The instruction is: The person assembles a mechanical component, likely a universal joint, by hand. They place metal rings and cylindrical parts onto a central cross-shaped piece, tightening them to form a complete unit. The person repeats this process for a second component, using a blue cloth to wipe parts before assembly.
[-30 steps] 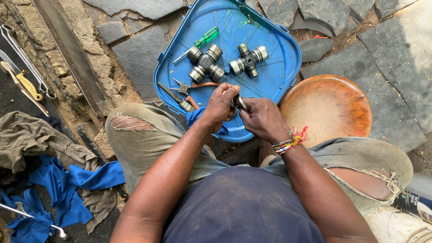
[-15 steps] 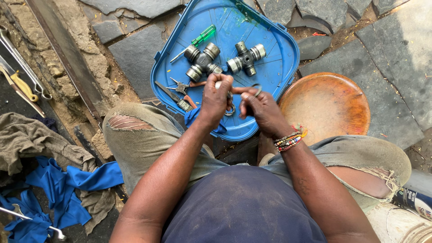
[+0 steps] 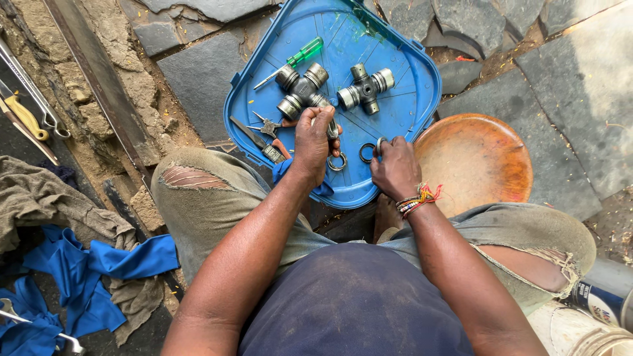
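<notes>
Hands work low over a blue plastic lid that lies upturned on the stone paving between the person's knees. The left hand reaches forward with the forearm straight and the wrist bent down — its fingers are curled shut around a small metal piece, most likely a bearing cup, pinched between thumb and forefinger. That hand sits right at the near end of one universal-joint cross, which lies on the lid beside a second cross. The right hand, a beaded bracelet on its wrist, rests knuckles-up at the lid's near edge; its fingertips close on a thin metal ring, held upright. Two more rings lie flat on the lid between the hands — one under the left thumb, one just beside the right fingers. A green-handled screwdriver lies at the lid's far left, and pliers near its left rim. An orange bowl stands just right of the lid.
</notes>
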